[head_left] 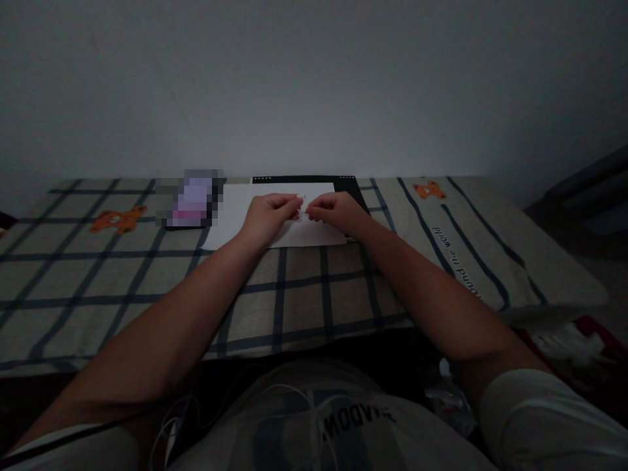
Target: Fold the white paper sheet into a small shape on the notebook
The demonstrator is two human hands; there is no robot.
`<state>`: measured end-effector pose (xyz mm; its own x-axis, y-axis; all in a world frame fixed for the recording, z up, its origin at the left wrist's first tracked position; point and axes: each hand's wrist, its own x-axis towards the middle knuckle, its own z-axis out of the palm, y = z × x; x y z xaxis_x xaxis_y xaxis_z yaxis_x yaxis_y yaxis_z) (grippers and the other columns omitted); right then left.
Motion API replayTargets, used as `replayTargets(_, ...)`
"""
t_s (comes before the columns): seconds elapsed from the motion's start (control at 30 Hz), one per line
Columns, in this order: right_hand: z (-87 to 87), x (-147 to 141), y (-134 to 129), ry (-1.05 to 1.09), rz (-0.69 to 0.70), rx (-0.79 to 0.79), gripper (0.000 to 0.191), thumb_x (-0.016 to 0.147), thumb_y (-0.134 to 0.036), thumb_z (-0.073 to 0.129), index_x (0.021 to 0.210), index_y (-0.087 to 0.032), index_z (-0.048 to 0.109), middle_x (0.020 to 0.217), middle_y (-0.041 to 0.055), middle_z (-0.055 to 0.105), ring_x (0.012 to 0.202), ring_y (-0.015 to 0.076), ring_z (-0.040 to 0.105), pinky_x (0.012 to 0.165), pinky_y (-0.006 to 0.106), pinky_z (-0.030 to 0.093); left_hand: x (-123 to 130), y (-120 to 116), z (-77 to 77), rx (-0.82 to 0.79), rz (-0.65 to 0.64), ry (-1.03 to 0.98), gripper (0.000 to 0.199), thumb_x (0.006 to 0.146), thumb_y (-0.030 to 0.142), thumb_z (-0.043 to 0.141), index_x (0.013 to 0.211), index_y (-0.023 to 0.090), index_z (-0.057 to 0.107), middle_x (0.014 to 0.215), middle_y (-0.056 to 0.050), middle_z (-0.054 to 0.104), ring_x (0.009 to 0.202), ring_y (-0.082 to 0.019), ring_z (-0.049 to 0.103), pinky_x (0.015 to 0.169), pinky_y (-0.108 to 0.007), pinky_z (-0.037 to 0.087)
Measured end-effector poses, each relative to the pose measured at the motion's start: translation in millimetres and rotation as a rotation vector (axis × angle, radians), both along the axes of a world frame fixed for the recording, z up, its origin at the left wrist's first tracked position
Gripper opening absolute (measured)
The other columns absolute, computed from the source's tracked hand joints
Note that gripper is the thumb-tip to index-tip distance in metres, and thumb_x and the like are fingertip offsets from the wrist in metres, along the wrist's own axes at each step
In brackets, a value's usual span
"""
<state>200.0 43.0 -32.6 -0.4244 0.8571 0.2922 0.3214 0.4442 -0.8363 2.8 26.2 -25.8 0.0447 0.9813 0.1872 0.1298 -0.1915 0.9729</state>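
Between my two hands is a small white piece, too small and dim to tell its kind; it looks like folded paper. My left hand pinches it from the left between thumb and fingers. From the right, my right hand is closed in a pinch at the same piece, fingertips close to those of the left. Both hands are over a white sheet of paper lying on the table. Partly under that sheet is a black notebook or folder with small holes along its far edge.
A checked tablecloth with bear prints covers the table, which stands against a grey wall. Left of the paper a phone-like device shows a blurred lit screen. A white cord hangs by my lap. Plastic bags are below at right.
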Motion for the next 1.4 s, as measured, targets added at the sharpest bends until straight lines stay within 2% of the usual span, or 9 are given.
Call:
replayTargets(0.23,2.2,1.3,-1.2,-0.028,0.005,-0.075,0.025,0.083,-0.040,0.067,0.080,-0.015,0.073,0.075,0.0034,0.070,0.068,0.0143,0.058,0.066,0.028,0.043,-1.5,0.1,3.0,0.002,0.003,0.014,0.032,0.072,0.045,0.087,0.083,0.016,0.082,0.077,-0.006,0.077,0.071,-0.016,0.067,0.071,-0.028,0.055)
replayTargets(0.47,5.4,-0.6,-5.1,-0.075,0.039,-0.066,0.028,0.085,-0.042,0.067,0.082,-0.015,0.072,0.077,0.0039,0.070,0.069,0.0141,0.056,0.066,0.029,0.041,-1.2,-1.6,6.7,0.080,0.047,0.116,0.023,0.075,0.038,0.082,0.077,0.015,0.080,0.070,-0.004,0.074,0.065,-0.015,0.064,0.065,-0.026,0.050)
replayTargets(0.57,6.7,-1.5,-5.6,-0.048,0.065,-0.060,0.026,0.086,-0.040,0.065,0.082,-0.015,0.071,0.077,0.0037,0.070,0.071,0.0149,0.058,0.067,0.029,0.043,1.0,-5.2,8.3,0.100,0.075,0.100,0.023,0.076,0.038,0.081,0.077,0.015,0.079,0.071,-0.004,0.074,0.067,-0.015,0.065,0.065,-0.026,0.050)
replayTargets(0.7,6.9,-0.3,-5.6,-0.048,0.037,-0.062,0.024,0.084,-0.038,0.066,0.082,-0.015,0.072,0.077,0.0035,0.070,0.071,0.0146,0.058,0.067,0.028,0.042,1.3,-3.7,5.2,0.063,0.030,0.041,0.031,0.074,0.046,0.084,0.080,0.015,0.079,0.073,-0.005,0.074,0.064,-0.014,0.062,0.064,-0.027,0.050)
replayTargets(0.83,5.2,1.0,-5.8,-0.084,0.042,-0.088,0.022,0.083,-0.037,0.068,0.081,-0.015,0.073,0.076,0.0030,0.071,0.069,0.0138,0.057,0.065,0.028,0.041,-1.6,-1.0,3.3,0.086,-0.033,0.100,0.037,0.072,0.051,0.085,0.080,0.015,0.079,0.074,-0.005,0.074,0.062,-0.014,0.062,0.062,-0.027,0.050)
replayTargets(1.0,2.5,1.0,-3.2,0.035,0.048,-0.123,0.021,0.086,-0.036,0.067,0.086,-0.016,0.072,0.080,0.0037,0.072,0.070,0.0138,0.059,0.068,0.028,0.046,-2.9,-3.2,6.3,0.106,-0.021,0.188,0.028,0.078,0.045,0.081,0.083,0.017,0.081,0.076,-0.005,0.076,0.066,-0.014,0.064,0.064,-0.026,0.050)
replayTargets(1.13,0.3,1.2,-0.2,0.112,0.024,-0.132,0.017,0.085,-0.033,0.069,0.087,-0.016,0.070,0.078,0.0024,0.070,0.071,0.0136,0.060,0.069,0.028,0.048,-1.7,-6.3,8.5,0.097,-0.036,0.202,0.028,0.078,0.045,0.082,0.086,0.019,0.083,0.084,-0.006,0.079,0.069,-0.015,0.066,0.066,-0.026,0.051)
replayTargets(1.3,-0.1,0.3,0.0,0.148,0.004,-0.176,0.015,0.083,-0.031,0.069,0.083,-0.016,0.068,0.074,0.0014,0.068,0.068,0.0129,0.059,0.067,0.027,0.048,-0.2,-7.9,8.1,0.042,-0.053,0.119,0.040,0.074,0.044,0.085,0.104,0.018,0.083,0.096,-0.009,0.081,0.072,-0.015,0.066,0.071,-0.029,0.055)
replayTargets(1.4,-0.3,-0.5,0.0,0.202,-0.030,-0.188,0.014,0.081,-0.031,0.070,0.081,-0.017,0.068,0.071,0.0005,0.067,0.066,0.0125,0.058,0.065,0.027,0.047,0.5,-6.5,5.8,-0.033,-0.060,0.051,0.041,0.071,0.044,0.087,0.101,0.016,0.083,0.099,-0.010,0.080,0.075,-0.015,0.067,0.072,-0.029,0.057)
